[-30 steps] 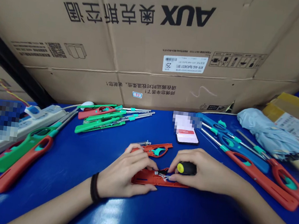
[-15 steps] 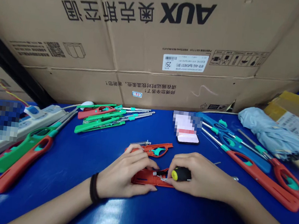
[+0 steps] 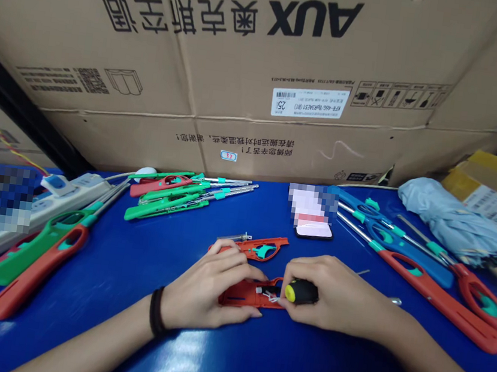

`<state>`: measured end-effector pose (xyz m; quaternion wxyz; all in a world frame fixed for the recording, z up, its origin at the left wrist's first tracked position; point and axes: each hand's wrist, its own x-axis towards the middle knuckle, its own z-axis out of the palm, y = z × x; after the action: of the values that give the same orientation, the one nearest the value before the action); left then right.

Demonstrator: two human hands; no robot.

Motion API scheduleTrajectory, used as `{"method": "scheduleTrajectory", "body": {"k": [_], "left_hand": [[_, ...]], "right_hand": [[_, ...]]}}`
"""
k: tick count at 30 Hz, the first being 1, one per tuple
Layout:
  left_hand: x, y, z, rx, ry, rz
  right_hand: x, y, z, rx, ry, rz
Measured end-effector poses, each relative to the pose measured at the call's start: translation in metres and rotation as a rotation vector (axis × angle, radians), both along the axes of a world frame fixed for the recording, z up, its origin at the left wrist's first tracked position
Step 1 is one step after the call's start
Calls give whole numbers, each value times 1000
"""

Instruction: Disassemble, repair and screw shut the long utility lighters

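At the left end of a blue workbench [image 3: 113, 290], beside a white power strip [image 3: 73, 191], finished-looking long-nosed lighters [image 3: 36, 250] in green and orange lie whole, and a bunch of green lighters [image 3: 166, 209] sits near the far edge. Mid-bench, near the front edge, a worker's left hand [image 3: 206, 286], a black wristband [image 3: 155, 310] at its wrist, spreads its fingers across an open orange lighter shell [image 3: 239, 293], pinning it flat. White wires and a dark part show inside. Just beyond it lies a matching orange half [image 3: 263, 249], well clear of the shell and not yet fitted, so this unit stands in two pieces while those around it appear complete. The right hand [image 3: 330, 295] closes firmly around a black-and-yellow screwdriver [image 3: 302, 291], its tip hidden at the shell. Further right, past a phone [image 3: 314, 230] with a blurred screen, blue lighters [image 3: 387, 236] and orange lighters [image 3: 438, 300] lie whole toward the far right corner, beside a furled pale blue umbrella [image 3: 457, 220]. An AUX carton [image 3: 242, 89] walls off the far edge.
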<state>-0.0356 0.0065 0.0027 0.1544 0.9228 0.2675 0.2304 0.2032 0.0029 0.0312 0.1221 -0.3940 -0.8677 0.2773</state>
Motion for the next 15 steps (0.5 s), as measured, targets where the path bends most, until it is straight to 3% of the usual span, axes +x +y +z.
{"method": "scheduleTrajectory", "body": {"k": [8, 15], "left_hand": [[-1, 0, -2, -5, 2, 2], [0, 0, 0, 7, 11, -9]], "right_hand": [[1, 1, 3, 23, -18, -45], [-1, 1, 2, -3, -46, 7]]}}
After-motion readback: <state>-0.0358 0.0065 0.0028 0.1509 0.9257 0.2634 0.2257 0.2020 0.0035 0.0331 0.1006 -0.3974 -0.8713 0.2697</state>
